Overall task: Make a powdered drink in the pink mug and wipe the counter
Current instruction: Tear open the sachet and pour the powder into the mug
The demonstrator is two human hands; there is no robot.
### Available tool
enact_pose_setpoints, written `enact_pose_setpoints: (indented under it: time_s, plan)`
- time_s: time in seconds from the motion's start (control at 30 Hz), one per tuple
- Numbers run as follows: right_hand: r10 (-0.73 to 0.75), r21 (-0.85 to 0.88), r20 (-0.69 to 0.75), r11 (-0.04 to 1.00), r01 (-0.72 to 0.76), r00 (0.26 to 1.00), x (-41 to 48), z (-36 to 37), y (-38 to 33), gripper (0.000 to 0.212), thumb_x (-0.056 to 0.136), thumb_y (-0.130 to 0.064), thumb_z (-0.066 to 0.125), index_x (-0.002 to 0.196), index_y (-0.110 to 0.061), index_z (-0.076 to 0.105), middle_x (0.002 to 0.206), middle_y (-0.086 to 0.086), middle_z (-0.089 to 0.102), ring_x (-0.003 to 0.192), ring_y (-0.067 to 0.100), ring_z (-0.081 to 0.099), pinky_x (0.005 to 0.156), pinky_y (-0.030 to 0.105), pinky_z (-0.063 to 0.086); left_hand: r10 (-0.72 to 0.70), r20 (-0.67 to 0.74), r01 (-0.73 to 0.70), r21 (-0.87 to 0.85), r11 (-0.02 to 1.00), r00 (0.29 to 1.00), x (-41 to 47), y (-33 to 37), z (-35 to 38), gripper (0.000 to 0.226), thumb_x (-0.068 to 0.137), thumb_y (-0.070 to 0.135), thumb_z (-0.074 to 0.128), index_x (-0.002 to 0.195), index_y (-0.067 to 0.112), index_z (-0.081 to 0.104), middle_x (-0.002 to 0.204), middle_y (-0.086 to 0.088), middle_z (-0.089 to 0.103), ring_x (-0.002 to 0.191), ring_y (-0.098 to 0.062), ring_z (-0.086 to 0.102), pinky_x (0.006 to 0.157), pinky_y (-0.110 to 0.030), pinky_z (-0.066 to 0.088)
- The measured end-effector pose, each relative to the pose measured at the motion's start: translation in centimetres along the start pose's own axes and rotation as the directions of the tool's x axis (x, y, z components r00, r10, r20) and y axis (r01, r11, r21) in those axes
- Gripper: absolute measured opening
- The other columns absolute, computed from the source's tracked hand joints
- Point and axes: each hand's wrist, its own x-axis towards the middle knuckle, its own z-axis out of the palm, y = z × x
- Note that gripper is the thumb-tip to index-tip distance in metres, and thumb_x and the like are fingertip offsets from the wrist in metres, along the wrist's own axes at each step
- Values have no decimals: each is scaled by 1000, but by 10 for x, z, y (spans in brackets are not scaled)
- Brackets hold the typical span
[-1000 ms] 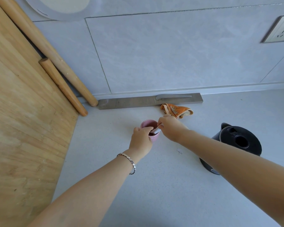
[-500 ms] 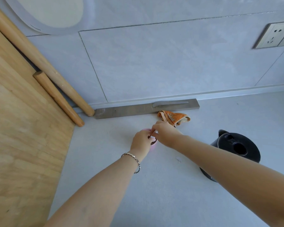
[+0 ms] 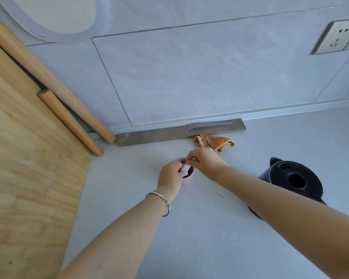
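- Both hands are over the pink mug (image 3: 188, 179), which stands upright on the grey counter (image 3: 189, 234), in front of the orange cloth (image 3: 215, 142) and well to the left of the black kettle (image 3: 294, 180).
- The left hand (image 3: 170, 176) has its fingers curled, pinching the lower end of a small white packet (image 3: 186, 168) right over the mug's mouth.
- The right hand (image 3: 206, 162) pinches the packet's upper end, fingertips closed on it.
- My read: this is the powder step, with the packet being torn or tipped. The mug's inside looks dark, but I can't tell what is in it.
- Handling, as a judgement: the packet is feather-light, thin and floppy. It is best pinched at its two ends, with the open end held low over the rim so nothing spills.
- The mug looks rigid, smooth and breakable. I would take it around the wall, as no handle shows from here.
- A small pale scrap (image 3: 220, 194) lies on the counter between the mug and the kettle.
- The cloth sits crumpled and soft, easy to bunch up in one hand for the wipe, which is not yet begun.
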Motion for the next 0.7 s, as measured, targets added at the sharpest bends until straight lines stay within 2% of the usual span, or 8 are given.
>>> enact_pose_setpoints:
  time_s: [0.07, 0.2, 0.3, 0.37, 0.47, 0.6, 0.7]
  plan:
    - [-9, 23, -29, 1000, 10, 1000, 0, 2, 1, 21, 91, -14, 55, 105, -4, 66, 107, 13, 66, 97, 24, 59, 86, 30, 46, -10, 5, 10, 9, 1000, 1000, -1, -1, 1, 36, 81, 7, 62, 53, 19, 43, 50, 9, 42, 58, -18, 42, 48, -21, 25]
    - [-11, 29, -54, 999, 13, 999, 1, 1, 3, 18, 89, -15, 57, 100, -3, 66, 103, 13, 66, 93, 23, 59, 79, 26, 45, 7, -9, -7, -13, 1000, 1000, -1, 0, 3, 3, 81, 7, 61, 79, 7, 63, 65, 0, 57, 66, -18, 50, 52, -18, 30]
    - [-28, 10, -63, 1000, 28, 998, 1, 1, 5, 18, 90, -15, 56, 98, -3, 67, 102, 13, 65, 92, 24, 59, 78, 26, 44, 23, -24, -23, -33, 999, 999, -1, 2, 3, 7, 81, 10, 64, 86, 7, 66, 77, -5, 67, 71, -19, 57, 59, -18, 35]
    - [-34, 13, -74, 999, 35, 997, 1, 2, 5, 18, 91, -15, 55, 99, -4, 67, 103, 12, 63, 92, 23, 58, 80, 27, 45, 35, -34, -36, -21, 999, 999, -2, 4, 3, 11, 80, 15, 65, 88, 8, 67, 81, -4, 69, 70, -18, 58, 55, -13, 33]
    - [-34, 21, -58, 999, 35, 998, 1, 5, 4, 20, 90, -17, 57, 100, -4, 68, 104, 11, 62, 93, 24, 59, 84, 31, 49, 81, -69, -80, 25, 996, 994, -2, 7, 3, 14, 80, 22, 61, 86, 10, 66, 88, -6, 69, 63, -14, 52, 51, -10, 30]
    - [-45, 37, -80, 998, 48, 996, -1, 8, 4, 18, 88, -18, 60, 96, -6, 70, 98, 11, 64, 89, 22, 59, 76, 26, 44, 84, -96, -80, 49, 996, 992, -4, 12, 7, 12, 82, 24, 59, 85, 14, 65, 92, -6, 69, 56, -3, 46, 49, -9, 28]
    - [-33, 78, -122, 996, 43, 992, -2, 7, 4, 16, 87, -16, 60, 94, -6, 71, 95, 11, 65, 87, 22, 60, 75, 28, 46, 76, -135, -66, 77, 995, 988, -5, 14, 8, 14, 83, 24, 57, 87, 13, 64, 90, -7, 68, 62, -9, 46, 48, -8, 26]
